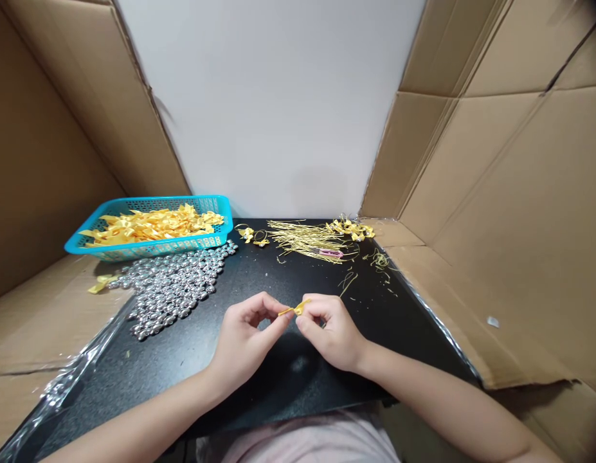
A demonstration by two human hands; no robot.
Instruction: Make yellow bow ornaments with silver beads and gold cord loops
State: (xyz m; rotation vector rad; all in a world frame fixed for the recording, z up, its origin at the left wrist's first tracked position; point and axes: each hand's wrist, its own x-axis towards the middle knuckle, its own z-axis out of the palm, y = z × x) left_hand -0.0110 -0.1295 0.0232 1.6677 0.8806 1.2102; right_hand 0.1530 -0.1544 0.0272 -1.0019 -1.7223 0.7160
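Over the middle of the black table [278, 379], my left hand [244, 344] and my right hand [329, 334] meet fingertip to fingertip. Both pinch a small yellow ribbon bow [295, 308] held between them, a little above the tabletop. My left thumb and forefinger grip its left end; my right fingers curl round its right end. A heap of shiny silver beads [172, 286] lies just left of my left hand.
A turquoise basket [153, 247] of yellow ribbon bows sits at the back left. A bundle of gold wire ties [307, 239] and a few finished bows [350, 228] lie at the back. Cardboard walls [510, 212] enclose both sides. One stray bow [99, 283] lies left.
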